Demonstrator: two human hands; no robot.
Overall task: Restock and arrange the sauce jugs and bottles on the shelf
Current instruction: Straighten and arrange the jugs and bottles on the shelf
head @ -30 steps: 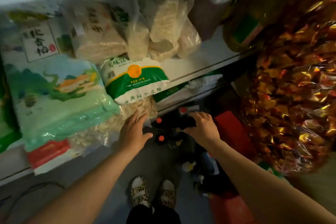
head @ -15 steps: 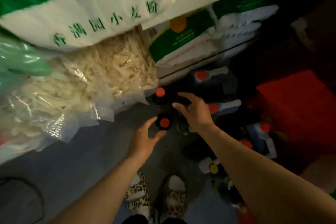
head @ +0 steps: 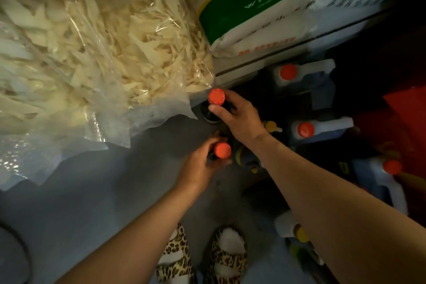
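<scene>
Two dark sauce bottles with orange caps stand on the grey floor below the shelf. My right hand (head: pixel 237 117) grips the neck of the far bottle (head: pixel 217 97). My left hand (head: pixel 202 163) grips the neck of the near bottle (head: pixel 222 150). To the right stand pale sauce jugs with orange caps: one far (head: pixel 288 72), one in the middle (head: pixel 306 129) and one at the right (head: pixel 392 166). The bottles' dark bodies are mostly hidden by my hands and the dim light.
A clear bag of pale dried strips (head: pixel 103 41) overhangs the low shelf at upper left. Green and white flour sacks (head: pixel 260 4) lie stacked beside it. Small yellow-capped bottles (head: pixel 299 234) stand at lower right. A red box (head: pixel 408 122) sits at right. My slippered feet (head: pixel 202 258) are below.
The view has dropped closer to the floor. Both hands went from reaching open over the orange-capped bottles to closing round their necks.
</scene>
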